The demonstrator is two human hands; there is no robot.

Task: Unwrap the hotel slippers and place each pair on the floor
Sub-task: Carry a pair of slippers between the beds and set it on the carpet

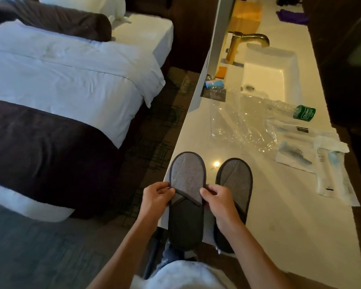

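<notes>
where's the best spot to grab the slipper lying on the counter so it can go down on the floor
Probably the heel end of the loose slipper, which juts past the near edge of the counter toward the person. Come from that near side with the right hand, pinching the flat sole between thumb and fingers. It lies flat with its toe pointing away, so the toe is the farther reach.

Two grey slippers, dark trim, already out of the plastic. Left slipper point(187, 197) lower centre of frame, toe pointing up-frame, strap pinched on both sides, heel hanging past the counter edge. Right slipper point(234, 184) just beside it, flat on the white counter, same direction, partly hidden. Wrapper point(238, 124) crumpled and clear, centre right.
</notes>
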